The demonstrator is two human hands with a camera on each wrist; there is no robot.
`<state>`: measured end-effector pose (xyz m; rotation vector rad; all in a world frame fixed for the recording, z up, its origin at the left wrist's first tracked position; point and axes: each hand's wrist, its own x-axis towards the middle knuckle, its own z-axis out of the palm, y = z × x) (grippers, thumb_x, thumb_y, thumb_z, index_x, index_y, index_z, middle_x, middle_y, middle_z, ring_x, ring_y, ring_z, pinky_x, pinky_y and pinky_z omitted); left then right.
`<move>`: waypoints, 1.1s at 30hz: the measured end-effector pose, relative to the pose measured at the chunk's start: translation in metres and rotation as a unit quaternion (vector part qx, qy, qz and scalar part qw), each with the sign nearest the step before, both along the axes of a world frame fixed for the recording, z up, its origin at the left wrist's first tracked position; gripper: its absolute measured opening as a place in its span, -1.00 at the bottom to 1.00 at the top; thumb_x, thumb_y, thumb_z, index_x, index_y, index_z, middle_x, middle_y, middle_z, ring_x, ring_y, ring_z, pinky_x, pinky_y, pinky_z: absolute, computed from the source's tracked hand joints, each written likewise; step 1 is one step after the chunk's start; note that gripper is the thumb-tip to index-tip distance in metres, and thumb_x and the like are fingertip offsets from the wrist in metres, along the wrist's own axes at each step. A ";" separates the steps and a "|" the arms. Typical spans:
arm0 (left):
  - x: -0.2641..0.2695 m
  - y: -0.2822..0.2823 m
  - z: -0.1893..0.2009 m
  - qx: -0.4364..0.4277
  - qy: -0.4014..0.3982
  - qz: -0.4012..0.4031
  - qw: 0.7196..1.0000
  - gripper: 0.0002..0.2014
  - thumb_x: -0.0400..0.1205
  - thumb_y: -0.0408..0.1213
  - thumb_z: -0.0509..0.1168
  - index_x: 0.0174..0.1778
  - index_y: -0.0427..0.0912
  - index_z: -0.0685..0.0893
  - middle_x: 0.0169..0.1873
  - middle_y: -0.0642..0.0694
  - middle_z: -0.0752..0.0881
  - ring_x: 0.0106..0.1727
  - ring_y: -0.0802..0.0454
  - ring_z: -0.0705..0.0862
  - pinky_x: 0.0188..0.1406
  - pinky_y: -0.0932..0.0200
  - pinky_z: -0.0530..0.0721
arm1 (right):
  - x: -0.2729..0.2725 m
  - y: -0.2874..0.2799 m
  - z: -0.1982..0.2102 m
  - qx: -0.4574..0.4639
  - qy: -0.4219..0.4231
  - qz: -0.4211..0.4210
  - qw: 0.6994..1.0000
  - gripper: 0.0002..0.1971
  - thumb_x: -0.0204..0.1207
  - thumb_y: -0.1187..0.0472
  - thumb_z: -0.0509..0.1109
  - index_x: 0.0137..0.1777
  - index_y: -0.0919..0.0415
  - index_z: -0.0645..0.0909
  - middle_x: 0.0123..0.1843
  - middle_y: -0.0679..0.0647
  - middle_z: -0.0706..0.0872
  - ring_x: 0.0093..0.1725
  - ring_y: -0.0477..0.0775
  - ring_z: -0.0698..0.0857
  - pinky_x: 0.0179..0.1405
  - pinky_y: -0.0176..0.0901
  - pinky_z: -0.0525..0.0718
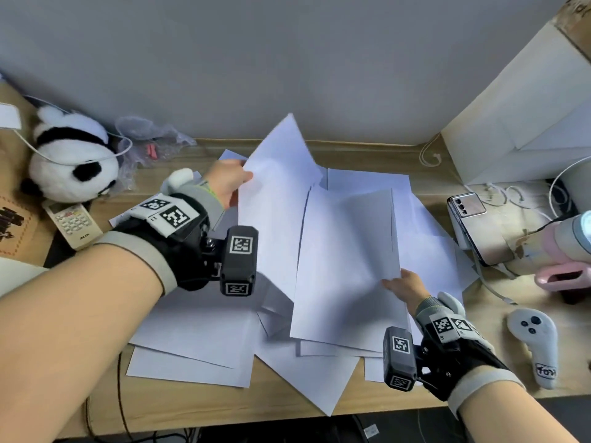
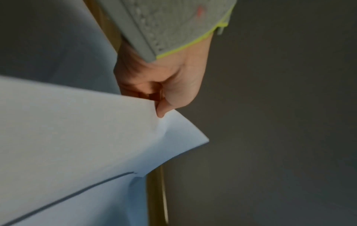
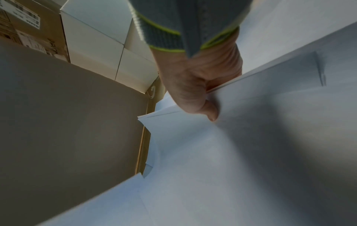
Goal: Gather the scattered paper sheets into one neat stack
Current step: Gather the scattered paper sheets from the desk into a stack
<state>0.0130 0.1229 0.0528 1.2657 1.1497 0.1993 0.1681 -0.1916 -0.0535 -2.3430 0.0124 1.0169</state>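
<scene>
So my left hand [image 1: 227,182] has a single white paper sheet [image 1: 275,199] by its far left edge, thumb on top and fingers curled under it, pinching tight. In the left wrist view my thumb [image 2: 164,110] presses down just in from the sheet's corner, and the paper dimples a bit there. The sheet is lifted and tilted, its far corner sticking up against the grey wall [image 1: 287,59].

My right hand [image 1: 404,286] is clamped on a thin bundle of white sheets [image 1: 345,266] at its near right corner. The right wrist view shows my thumb [image 3: 211,112] on top of the bundle and several paper edges fanned out under it, so it's more than one sheet; how many, I can't tell. The single sheet's right side overlaps the bundle's left side.

Everything else is a mess of loose white paper sheets [image 1: 198,334] lying flat and crooked across the light wooden desk [image 1: 179,401], overlapping each other, with one corner poking past the near edge.

Other clutter: a black-and-white plush panda [image 1: 72,161] at the far left, a beige remote control [image 1: 74,223] just in front of it, a silver phone [image 1: 476,228] and a white game controller [image 1: 534,343] on the right, and white cardboard boxes [image 1: 518,123] in the far right corner.
</scene>
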 end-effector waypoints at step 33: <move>-0.006 -0.092 -0.100 -0.139 0.148 -0.141 0.969 -0.72 0.53 -0.50 0.38 0.16 -0.41 0.62 -0.15 -0.15 0.70 -0.01 -0.07 0.67 0.20 0.10 0.61 | -0.034 0.017 -0.016 0.180 0.126 -0.132 0.966 -0.52 0.39 0.16 0.52 0.27 0.36 0.61 0.11 0.20 0.76 0.15 0.24 0.72 0.29 0.10 0.63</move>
